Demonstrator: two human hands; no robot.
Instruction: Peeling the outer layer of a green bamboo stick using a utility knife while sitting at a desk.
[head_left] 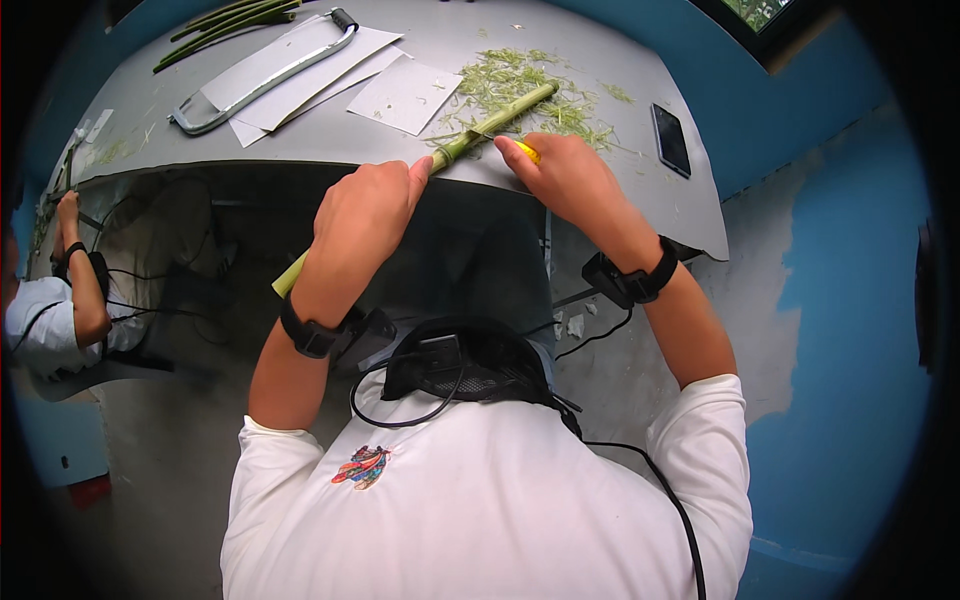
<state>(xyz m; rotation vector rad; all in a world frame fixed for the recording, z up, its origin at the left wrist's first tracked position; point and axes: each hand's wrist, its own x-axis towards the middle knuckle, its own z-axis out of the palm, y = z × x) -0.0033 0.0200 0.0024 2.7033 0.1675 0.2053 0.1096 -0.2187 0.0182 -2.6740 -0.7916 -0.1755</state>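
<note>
Blue-walled room, grey table (640,190) | left hand (362,215) closed around long green bamboo stalk (470,135) lying across table edge | right hand (565,175) closed on yellow-handled blade (528,152) at stalk | step: likely shaving the skin, green shavings (520,85) piled | next: steady stalk, stroke away from fingers

The grey bench (650,190) holds white paper sheets (405,95), a metal saw (265,75), green sticks (225,22), a pile of green shavings (530,90) and a dark phone (671,139).

Smooth green bamboo stalk (480,128), fibrous shavings (520,85), matt grey tabletop (600,180), matt white paper sheets (405,95), metal saw frame (265,80), glossy black phone (671,139).
</note>
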